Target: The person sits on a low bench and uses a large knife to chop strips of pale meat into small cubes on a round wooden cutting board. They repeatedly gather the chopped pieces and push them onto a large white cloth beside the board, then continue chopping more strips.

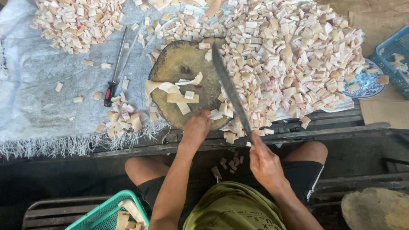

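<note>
Head view: a person sits over a low slatted table (341, 127), cutting pale strips into small squares.
Far left: a grey woven sheet (38, 106) carries a pile of cut pieces (76, 21) and a red-handled sharpening steel (116, 70).
Green basket (106, 213): near the left knee, holding uncut strips.
Chopping block (181, 68): round wood, with a few long strips (179, 96) lying across it.
Left hand (197, 127): fingers curled down at the block's near edge, beside the strips; I cannot tell whether it grips one.
Long knife (230, 91): raised slantwise over the block.
Right hand (265, 164): closed around the knife handle.
Doing it well: I would keep the fingertips tucked back from the blade's path.
Right: a large heap of cut pieces (289, 55), a blue basket (394, 55).
</note>
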